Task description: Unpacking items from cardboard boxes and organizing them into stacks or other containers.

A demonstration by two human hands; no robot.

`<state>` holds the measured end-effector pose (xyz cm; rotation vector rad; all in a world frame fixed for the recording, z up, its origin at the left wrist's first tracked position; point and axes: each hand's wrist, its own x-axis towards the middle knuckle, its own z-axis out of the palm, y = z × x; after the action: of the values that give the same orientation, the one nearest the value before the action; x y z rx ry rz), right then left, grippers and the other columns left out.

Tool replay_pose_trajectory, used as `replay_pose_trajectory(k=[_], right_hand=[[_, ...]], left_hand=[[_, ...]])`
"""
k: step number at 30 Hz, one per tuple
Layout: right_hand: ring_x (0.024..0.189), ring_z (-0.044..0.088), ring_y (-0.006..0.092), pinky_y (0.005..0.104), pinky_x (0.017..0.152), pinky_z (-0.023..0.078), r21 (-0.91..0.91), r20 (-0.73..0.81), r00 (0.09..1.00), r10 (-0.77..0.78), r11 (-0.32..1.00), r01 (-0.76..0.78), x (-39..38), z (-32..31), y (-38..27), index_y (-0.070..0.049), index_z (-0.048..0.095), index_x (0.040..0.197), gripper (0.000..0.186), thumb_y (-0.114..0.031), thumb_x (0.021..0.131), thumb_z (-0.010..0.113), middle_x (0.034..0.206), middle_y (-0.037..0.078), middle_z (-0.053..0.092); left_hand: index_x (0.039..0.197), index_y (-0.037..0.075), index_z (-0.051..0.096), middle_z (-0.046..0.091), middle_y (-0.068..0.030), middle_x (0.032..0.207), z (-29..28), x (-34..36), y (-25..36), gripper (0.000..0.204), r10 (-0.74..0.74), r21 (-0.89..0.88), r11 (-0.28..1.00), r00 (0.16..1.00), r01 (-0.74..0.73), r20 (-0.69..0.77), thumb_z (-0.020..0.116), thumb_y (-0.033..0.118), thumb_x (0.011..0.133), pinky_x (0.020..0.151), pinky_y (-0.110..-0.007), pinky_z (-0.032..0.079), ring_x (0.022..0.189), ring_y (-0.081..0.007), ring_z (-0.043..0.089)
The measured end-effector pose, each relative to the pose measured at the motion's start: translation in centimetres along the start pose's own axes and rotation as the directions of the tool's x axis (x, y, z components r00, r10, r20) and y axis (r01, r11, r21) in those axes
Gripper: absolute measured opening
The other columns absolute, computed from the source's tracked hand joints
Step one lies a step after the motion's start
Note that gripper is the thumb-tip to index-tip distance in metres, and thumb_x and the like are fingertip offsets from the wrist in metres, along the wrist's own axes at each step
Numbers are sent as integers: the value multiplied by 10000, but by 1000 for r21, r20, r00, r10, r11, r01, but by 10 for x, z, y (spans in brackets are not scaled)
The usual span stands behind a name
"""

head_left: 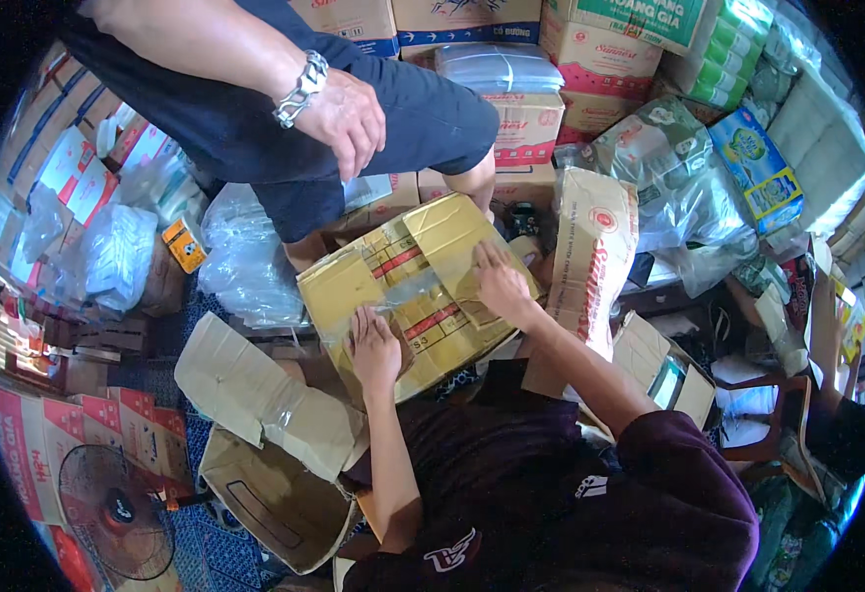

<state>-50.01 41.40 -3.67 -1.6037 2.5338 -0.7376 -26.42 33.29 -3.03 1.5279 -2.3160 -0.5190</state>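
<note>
A yellow-brown cardboard box (354,296) with red and black print sits tilted in front of me, its top flaps folded over. Clear tape (411,288) runs along the seam between them. My left hand (374,347) lies on the near left part of the top, fingers stretched out. On the right flap rests my right hand (503,283), its fingers extended and pressing on the cardboard. Neither hand grips anything that I can see.
Across from me sits a person in dark shorts, one hand (344,113) near a knee. An opened carton (280,493) stands at my left, beside a fan (117,508). Stacked cartons (600,59) and plastic-wrapped packs (255,252) surround us. A tall carton (595,252) stands at right.
</note>
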Motion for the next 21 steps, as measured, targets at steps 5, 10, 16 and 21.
replay_pose_trajectory(k=[5,10,16,21], right_hand=[[1143,405,427,446,907,405,-80,-67,980,187,978,-192,-5,-10,14,-1,379,1243,449,-246,869,427,1316,270,330],[834,582,421,468,708,495,-241,69,962,262,941,-239,-8,-21,-5,52,438,1101,406,-213,797,482,1125,347,436],[780,594,372,449,672,491,-187,84,976,203,965,-184,-14,-31,-31,57,534,900,285,-171,737,482,861,248,566],[742,603,351,445,641,491,-329,-44,977,207,921,-210,-11,-20,-34,39,566,811,255,-185,716,487,783,222,591]], left_hand=[[1274,17,400,364,-150,1352,-2,-2,4,461,35,2,999,997,-35,-67,385,257,882,1033,-457,204,1271,-265,309],[1274,-122,279,210,-373,1325,-13,5,-24,666,-101,-72,994,951,83,-291,508,284,798,1032,-481,229,1215,-464,292],[1302,-106,207,449,-331,1149,-17,12,-43,758,-404,-203,906,904,372,-144,523,369,803,861,-462,418,1055,-431,477],[1303,-92,224,504,-299,1086,-19,6,-37,761,-403,-158,913,889,375,-217,533,383,796,801,-461,449,969,-418,530]])
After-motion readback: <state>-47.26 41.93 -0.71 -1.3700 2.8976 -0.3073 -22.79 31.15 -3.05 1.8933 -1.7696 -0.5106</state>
